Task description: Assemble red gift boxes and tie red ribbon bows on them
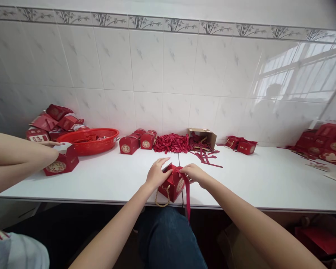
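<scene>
A small red gift box (170,188) with a gold round emblem stands at the table's front edge, a twisted gold cord hanging from its side. My left hand (157,173) rests over the box's top left, its thumb pressed against the lid and its fingers curved over the far side. At the top of the box, my right hand (194,173) pinches a red ribbon (187,194). One long end of that ribbon drops down past the table edge. The fingertips of the right hand are partly hidden behind the ribbon and box.
Behind are a heap of red ribbons (170,143), an open cardboard box (212,139) and finished-looking red boxes (129,144). To the left, another person's arm (19,158) reaches over a red box (62,162) beside a red plastic basket (93,149). More boxes (334,144) are piled right.
</scene>
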Tool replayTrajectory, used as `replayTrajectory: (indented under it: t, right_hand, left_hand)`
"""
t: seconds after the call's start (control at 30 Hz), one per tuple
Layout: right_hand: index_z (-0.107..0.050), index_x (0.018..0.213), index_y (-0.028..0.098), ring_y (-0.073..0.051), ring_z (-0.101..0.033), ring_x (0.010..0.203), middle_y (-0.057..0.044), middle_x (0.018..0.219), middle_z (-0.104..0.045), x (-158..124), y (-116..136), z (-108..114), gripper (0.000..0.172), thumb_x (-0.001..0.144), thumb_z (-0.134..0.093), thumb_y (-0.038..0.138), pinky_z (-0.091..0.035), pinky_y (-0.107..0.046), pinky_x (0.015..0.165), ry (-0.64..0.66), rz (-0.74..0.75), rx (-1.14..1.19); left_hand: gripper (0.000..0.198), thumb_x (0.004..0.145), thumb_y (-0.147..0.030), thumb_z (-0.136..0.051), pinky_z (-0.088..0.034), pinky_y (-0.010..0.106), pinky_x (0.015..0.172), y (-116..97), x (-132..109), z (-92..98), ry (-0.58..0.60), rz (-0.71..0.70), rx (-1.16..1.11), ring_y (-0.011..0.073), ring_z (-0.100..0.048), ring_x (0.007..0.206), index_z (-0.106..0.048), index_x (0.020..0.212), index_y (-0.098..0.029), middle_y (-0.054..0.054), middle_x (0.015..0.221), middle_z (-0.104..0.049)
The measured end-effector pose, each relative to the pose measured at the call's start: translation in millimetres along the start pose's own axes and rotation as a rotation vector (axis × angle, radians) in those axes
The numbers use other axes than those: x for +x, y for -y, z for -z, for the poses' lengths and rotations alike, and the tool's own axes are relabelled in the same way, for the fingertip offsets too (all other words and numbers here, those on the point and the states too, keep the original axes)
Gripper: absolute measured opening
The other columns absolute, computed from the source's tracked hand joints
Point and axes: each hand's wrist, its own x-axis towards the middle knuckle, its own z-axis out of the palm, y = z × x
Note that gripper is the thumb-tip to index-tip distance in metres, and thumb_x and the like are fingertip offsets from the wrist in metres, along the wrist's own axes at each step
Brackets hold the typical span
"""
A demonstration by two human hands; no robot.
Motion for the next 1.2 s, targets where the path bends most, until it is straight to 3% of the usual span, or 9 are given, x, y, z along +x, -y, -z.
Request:
replayTrajectory:
  t: [0.07,0.2,0.3,0.53,0.8,0.93,1.03,1.1,1.2]
  right_hand:
    - [-0.061,0.059,0.013,-0.01,-0.05,0.052,-0.003,0.059,-0.06,3,4,-1,0.013,0.069,-0.056,0.02,-0.039,-0.022,0.05,-0.006,-0.01,-0.018]
    - [-0.059,0.055,0.014,-0.012,-0.052,0.051,-0.003,0.056,-0.059,6,8,-3,0.01,0.064,-0.059,0.019,-0.04,-0.022,0.048,0.006,-0.012,-0.034]
    - [-0.056,0.052,0.015,-0.011,-0.049,0.047,-0.002,0.051,-0.056,7,8,-4,0.013,0.063,-0.061,0.019,-0.038,-0.023,0.046,0.001,-0.006,-0.044]
    - [-0.054,0.052,0.016,-0.01,-0.048,0.043,-0.001,0.045,-0.053,3,13,-3,0.016,0.064,-0.063,0.022,-0.039,-0.021,0.043,0.015,-0.011,-0.052]
    - [-0.052,0.053,0.016,-0.01,-0.048,0.043,-0.002,0.049,-0.054,9,5,1,0.024,0.067,-0.067,0.028,-0.041,-0.024,0.045,0.01,0.018,-0.085]
    - [-0.057,0.065,0.016,-0.016,-0.056,0.059,-0.005,0.065,-0.061,14,-5,5,0.025,0.064,-0.072,0.035,-0.045,-0.028,0.054,-0.117,0.118,-0.115]
    - [-0.062,0.091,0.017,-0.02,-0.058,0.087,-0.009,0.096,-0.063,12,-5,6,0.032,0.065,-0.073,0.032,-0.046,-0.031,0.074,-0.222,0.265,-0.098]
    - [-0.063,0.098,0.019,-0.02,-0.055,0.099,-0.008,0.109,-0.06,10,-2,5,0.033,0.067,-0.071,0.029,-0.043,-0.03,0.084,-0.21,0.353,-0.061]
    - [-0.067,0.085,0.018,-0.018,-0.058,0.09,-0.005,0.095,-0.066,7,5,0,0.018,0.072,-0.065,0.03,-0.043,-0.029,0.081,-0.119,0.431,0.008]
  left_hand:
    - [0.038,0.072,-0.017,-0.064,-0.036,0.045,0.105,-7,0,4.3,-0.001,-0.105,0.069,0.0258,-0.047,0.121,-0.065,0.109,-0.025,0.007,0.126,-0.057]
    - [0.016,0.072,-0.017,-0.064,-0.033,0.048,0.105,-17,3,9.3,0.068,-0.254,0.175,0.0288,-0.037,0.127,-0.073,0.083,-0.026,0.005,0.127,-0.056]
    - [0.02,0.072,-0.017,-0.062,-0.035,0.049,0.103,-22,4,12.0,0.114,-0.307,0.229,0.0303,-0.038,0.126,-0.074,0.085,-0.026,0.004,0.127,-0.057]
    - [0.027,0.072,-0.022,-0.061,-0.036,0.05,0.102,-26,2,19.1,0.181,-0.351,0.263,0.0331,-0.037,0.127,-0.074,0.095,-0.026,0.006,0.129,-0.057]
    - [0.023,0.079,-0.017,-0.053,-0.042,0.043,0.098,-20,4,12.2,0.143,-0.291,0.236,0.0265,-0.049,0.115,-0.074,0.088,-0.023,0.006,0.116,-0.065]
    - [0.024,0.082,-0.018,-0.048,-0.047,0.038,0.092,-22,2,11.7,0.11,-0.282,0.225,0.0228,-0.056,0.107,-0.07,0.09,-0.023,0.007,0.113,-0.064]
    - [0.024,0.085,-0.018,-0.045,-0.047,0.035,0.089,-25,1,13.0,0.096,-0.307,0.231,0.0215,-0.058,0.102,-0.068,0.091,-0.023,0.007,0.108,-0.064]
    - [0.024,0.086,-0.019,-0.043,-0.046,0.035,0.087,-29,3,14.5,0.077,-0.312,0.239,0.0217,-0.059,0.097,-0.066,0.09,-0.023,0.007,0.1,-0.065]
    - [0.023,0.088,-0.022,-0.041,-0.044,0.035,0.088,-36,7,17.7,-0.003,-0.268,0.242,0.0226,-0.058,0.094,-0.064,0.09,-0.022,0.008,0.095,-0.064]
